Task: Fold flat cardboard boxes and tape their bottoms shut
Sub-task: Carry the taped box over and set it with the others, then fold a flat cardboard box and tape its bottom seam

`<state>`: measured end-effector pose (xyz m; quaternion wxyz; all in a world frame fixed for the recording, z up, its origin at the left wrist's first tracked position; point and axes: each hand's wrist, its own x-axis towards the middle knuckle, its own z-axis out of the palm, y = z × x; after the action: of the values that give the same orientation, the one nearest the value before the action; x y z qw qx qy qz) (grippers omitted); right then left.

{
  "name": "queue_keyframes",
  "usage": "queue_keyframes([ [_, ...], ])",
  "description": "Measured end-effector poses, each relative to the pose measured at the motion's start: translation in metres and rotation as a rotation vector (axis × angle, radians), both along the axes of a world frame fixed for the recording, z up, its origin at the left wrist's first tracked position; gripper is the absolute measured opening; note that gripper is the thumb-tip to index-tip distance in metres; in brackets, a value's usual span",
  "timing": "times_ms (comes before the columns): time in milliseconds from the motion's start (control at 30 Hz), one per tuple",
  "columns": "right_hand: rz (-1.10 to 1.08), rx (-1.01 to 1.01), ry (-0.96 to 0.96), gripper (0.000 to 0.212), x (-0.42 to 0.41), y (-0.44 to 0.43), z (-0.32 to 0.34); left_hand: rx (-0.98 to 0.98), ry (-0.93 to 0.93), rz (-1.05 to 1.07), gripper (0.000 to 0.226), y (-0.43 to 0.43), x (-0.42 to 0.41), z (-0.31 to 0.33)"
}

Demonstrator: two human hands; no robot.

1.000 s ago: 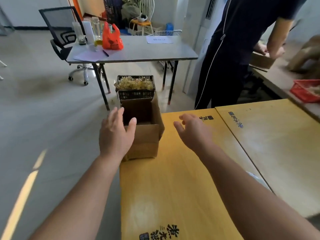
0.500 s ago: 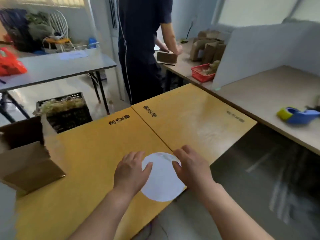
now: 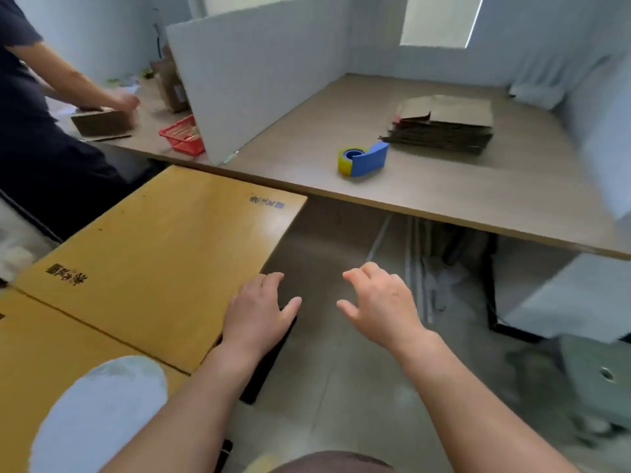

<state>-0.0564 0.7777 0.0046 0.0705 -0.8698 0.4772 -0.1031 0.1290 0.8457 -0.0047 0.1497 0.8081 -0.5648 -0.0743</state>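
Head view: the left grip (image 3: 259, 315) at the edge of the yellow counter (image 3: 164, 240) and the right grip (image 3: 379, 302) beside it above the floor, both with fingers loosely spread and holding nothing. On the grey counter (image 3: 444, 196) beyond, a blue-and-yellow tape dispenser (image 3: 363, 158) lies near a stack of flat cardboard boxes (image 3: 447, 124). A white divider panel (image 3: 252, 70) stands upright along that counter's left side.

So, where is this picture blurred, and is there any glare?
Head view: motion blur smears the right edge and lower right corner; the tape dispenser is fairly sharp; soft glare lies on the yellow table near its far corner; the window is overexposed.
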Motion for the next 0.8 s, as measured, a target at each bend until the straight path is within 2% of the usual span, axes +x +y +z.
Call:
queue_keyframes([
  [367,-0.273,0.023,0.006,0.051,-0.093,-0.092,-0.01,-0.051,-0.007,-0.335,0.056,-0.146,-0.086,-0.008],
  [567,-0.37,0.003,0.01,0.05,-0.108,-0.189,-0.006,-0.086,0.004,-0.452,0.053,-0.254,-0.101,-0.003],
  [800,-0.434,-0.01,0.033,0.049,-0.102,-0.328,0.016,-0.098,0.018,-0.483,0.054,-0.406,-0.087,0.013],
])
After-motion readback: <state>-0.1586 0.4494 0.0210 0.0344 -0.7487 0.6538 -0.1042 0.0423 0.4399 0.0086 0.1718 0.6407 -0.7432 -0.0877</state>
